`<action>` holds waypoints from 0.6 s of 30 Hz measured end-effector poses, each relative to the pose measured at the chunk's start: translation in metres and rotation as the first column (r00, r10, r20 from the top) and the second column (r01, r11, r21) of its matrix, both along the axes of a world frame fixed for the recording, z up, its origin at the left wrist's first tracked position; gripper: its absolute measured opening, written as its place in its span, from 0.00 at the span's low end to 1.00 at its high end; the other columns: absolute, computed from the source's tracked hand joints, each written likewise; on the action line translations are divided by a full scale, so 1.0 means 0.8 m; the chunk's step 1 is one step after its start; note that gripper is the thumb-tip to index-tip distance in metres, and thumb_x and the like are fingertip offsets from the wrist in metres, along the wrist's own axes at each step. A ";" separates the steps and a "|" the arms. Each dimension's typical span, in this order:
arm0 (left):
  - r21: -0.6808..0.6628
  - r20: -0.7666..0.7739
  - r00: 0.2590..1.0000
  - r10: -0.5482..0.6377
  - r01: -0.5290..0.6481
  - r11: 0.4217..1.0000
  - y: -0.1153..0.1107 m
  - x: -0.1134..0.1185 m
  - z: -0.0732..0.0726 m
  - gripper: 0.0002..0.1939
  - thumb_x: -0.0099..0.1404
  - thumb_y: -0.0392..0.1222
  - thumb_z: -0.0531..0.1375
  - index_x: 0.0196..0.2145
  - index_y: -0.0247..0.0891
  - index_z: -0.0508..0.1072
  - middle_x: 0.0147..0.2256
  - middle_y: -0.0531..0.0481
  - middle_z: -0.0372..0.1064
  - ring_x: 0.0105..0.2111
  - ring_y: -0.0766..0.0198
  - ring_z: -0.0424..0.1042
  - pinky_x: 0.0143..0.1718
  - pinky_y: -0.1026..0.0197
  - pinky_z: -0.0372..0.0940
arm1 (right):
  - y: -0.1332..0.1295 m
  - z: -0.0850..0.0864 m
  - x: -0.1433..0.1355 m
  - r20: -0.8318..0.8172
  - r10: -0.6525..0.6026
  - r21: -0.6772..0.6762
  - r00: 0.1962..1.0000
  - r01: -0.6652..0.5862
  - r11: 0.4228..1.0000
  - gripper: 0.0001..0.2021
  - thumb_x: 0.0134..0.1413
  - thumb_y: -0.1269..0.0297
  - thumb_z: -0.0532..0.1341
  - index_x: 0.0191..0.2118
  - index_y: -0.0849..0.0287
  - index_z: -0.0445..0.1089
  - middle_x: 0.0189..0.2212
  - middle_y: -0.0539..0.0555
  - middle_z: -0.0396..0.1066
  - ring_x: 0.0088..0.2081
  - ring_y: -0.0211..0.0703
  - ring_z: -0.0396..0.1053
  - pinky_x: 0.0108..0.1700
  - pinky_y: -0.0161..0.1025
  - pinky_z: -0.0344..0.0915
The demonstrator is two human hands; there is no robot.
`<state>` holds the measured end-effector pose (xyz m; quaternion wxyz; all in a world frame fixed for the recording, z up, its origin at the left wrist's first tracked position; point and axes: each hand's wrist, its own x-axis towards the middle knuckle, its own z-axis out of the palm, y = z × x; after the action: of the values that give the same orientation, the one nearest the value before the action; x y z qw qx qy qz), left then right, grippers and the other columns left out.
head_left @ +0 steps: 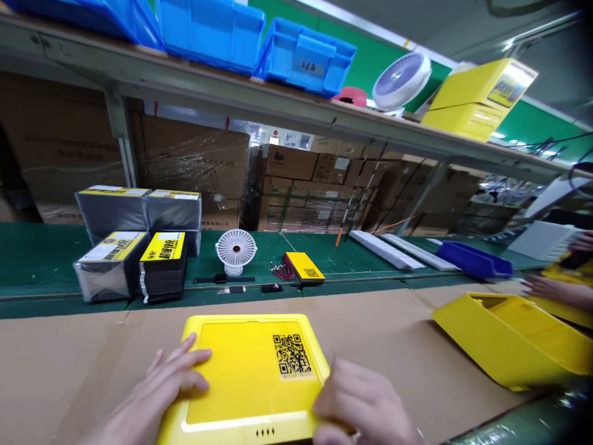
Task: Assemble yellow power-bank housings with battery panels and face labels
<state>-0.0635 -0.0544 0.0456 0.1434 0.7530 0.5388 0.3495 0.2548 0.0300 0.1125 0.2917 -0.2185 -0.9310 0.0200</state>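
1. The yellow case is lying on the cardboard-covered counter, its QR code facing up.
2. The left hand is resting spread fingers on the case's left side, its grip hanging open.
3. The right hand, slightly blurred, is clasping the lower right corner.
4. A white fan is standing behind; another person's hand is reaching near a yellow shell.

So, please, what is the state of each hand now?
Left hand: open, fingers spread, on the left of the yellow case.
Right hand: fingers curled at its right edge; whether they grip it cannot be told.
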 end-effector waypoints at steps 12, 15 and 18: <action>-0.442 0.206 0.899 0.387 -0.267 0.856 0.120 0.053 0.062 0.14 0.59 0.55 0.55 0.29 0.42 0.59 0.30 0.54 0.69 0.33 0.58 0.71 0.28 0.62 0.63 | 0.079 -0.009 -0.037 0.131 -0.295 -0.479 0.946 0.321 0.817 0.27 0.46 0.57 0.68 0.53 0.51 0.64 0.51 0.56 0.64 0.50 0.51 0.65 0.47 0.47 0.68; -0.365 0.118 0.918 0.378 -0.314 0.877 0.122 0.054 0.061 0.14 0.60 0.55 0.54 0.28 0.42 0.59 0.29 0.56 0.69 0.32 0.61 0.69 0.28 0.63 0.59 | 0.086 -0.009 -0.047 0.033 -0.313 -0.547 0.949 0.279 0.789 0.08 0.56 0.63 0.60 0.43 0.53 0.68 0.43 0.52 0.68 0.45 0.45 0.67 0.47 0.42 0.65; -0.284 0.048 0.928 0.371 -0.343 0.895 0.126 0.051 0.062 0.17 0.62 0.57 0.51 0.26 0.41 0.60 0.26 0.56 0.68 0.29 0.62 0.68 0.26 0.63 0.56 | 0.094 -0.013 -0.054 -0.034 -0.329 -0.602 0.944 0.243 0.761 0.07 0.61 0.65 0.54 0.37 0.55 0.70 0.38 0.51 0.70 0.42 0.43 0.67 0.45 0.40 0.63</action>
<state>-0.0224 0.0461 0.0951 0.2053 0.5959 0.7025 0.3304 0.2114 0.1052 0.1025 0.2725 -0.4359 -0.8114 0.2780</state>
